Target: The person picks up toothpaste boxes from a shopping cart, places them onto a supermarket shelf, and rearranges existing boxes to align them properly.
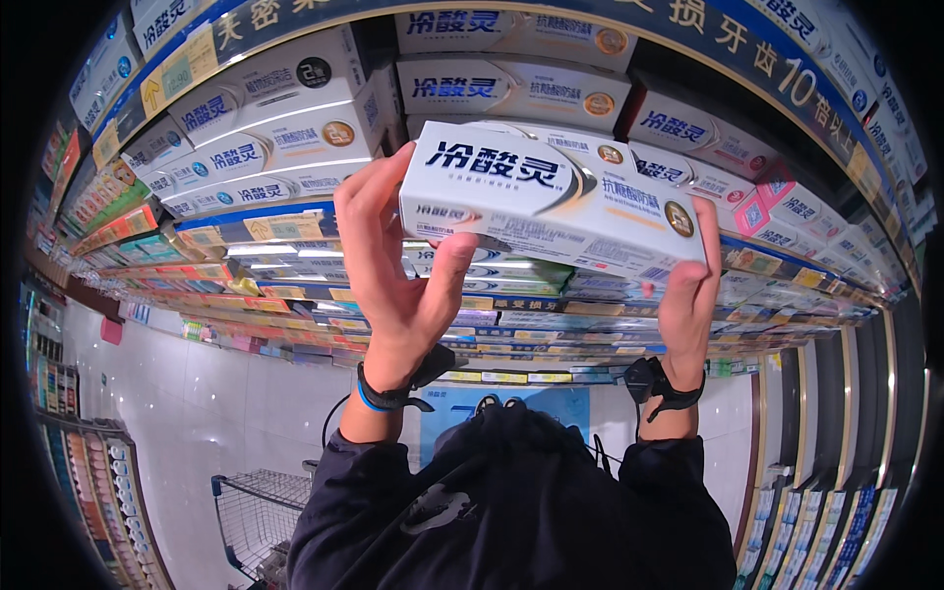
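A long white toothpaste carton (546,192) is held up between both hands, tilted with its right end lower in the picture. My left hand (398,258) grips its left end, thumb under the front edge and fingers behind the end. At the other end, my right hand (689,287) has its thumb on the lower corner and a finger up along the side. Behind the carton, similar toothpaste boxes (509,88) lie stacked on a shelf, partly hidden by it. Each wrist wears a black strap with a small device.
Blue shelf edges with price labels (284,227) run across, with more stocked tiers below. Further boxes (287,140) are piled at the left. A wire shopping cart (258,509) stands on the pale tiled floor (184,413) at lower left. Another shelf unit (818,516) rises at right.
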A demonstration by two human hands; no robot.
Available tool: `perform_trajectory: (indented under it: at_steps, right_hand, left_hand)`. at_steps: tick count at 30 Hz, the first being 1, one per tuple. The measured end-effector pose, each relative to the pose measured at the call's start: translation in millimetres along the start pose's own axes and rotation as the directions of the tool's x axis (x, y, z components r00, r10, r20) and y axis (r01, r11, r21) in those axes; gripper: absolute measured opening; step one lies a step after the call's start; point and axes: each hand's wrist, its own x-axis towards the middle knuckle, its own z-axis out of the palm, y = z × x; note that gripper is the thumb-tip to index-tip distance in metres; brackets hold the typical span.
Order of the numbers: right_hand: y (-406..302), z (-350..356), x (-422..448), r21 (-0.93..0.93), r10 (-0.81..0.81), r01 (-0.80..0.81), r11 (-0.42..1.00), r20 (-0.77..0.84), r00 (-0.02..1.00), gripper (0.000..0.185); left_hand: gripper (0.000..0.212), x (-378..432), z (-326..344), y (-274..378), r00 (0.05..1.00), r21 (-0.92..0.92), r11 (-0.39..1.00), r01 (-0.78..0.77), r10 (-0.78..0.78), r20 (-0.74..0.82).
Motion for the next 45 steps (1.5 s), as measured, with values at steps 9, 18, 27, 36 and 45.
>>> perform_trajectory:
  at_steps: [9,18,27,36,45]
  right_hand:
    - [-14,-18,24,0.146,0.011,-0.015,0.989,0.033,0.999,0.065]
    - [13,-38,42,0.234,-0.234,0.243,0.941,-0.069,0.97,0.07]
    - [19,-39,45,0.279,-0.268,0.287,0.916,-0.105,0.958,0.074]
    - [24,-39,48,0.315,-0.244,0.262,0.912,-0.097,0.965,0.073]
    - [24,-26,59,0.159,-0.314,0.311,0.937,-0.008,0.949,0.072]
  left_hand:
    - [0.057,24,18,16,0.988,-0.098,0.984,0.148,-0.144,0.046]
    - [0.066,36,12,-2,0.913,0.635,0.712,-0.301,0.024,0.407]
    - [0.052,59,3,-3,0.858,0.583,0.77,-0.26,-0.093,0.506]
    - [0.045,60,13,-3,0.89,0.537,0.81,-0.235,-0.042,0.454]
    - [0.057,49,7,0,0.93,0.589,0.804,-0.083,-0.151,0.336]
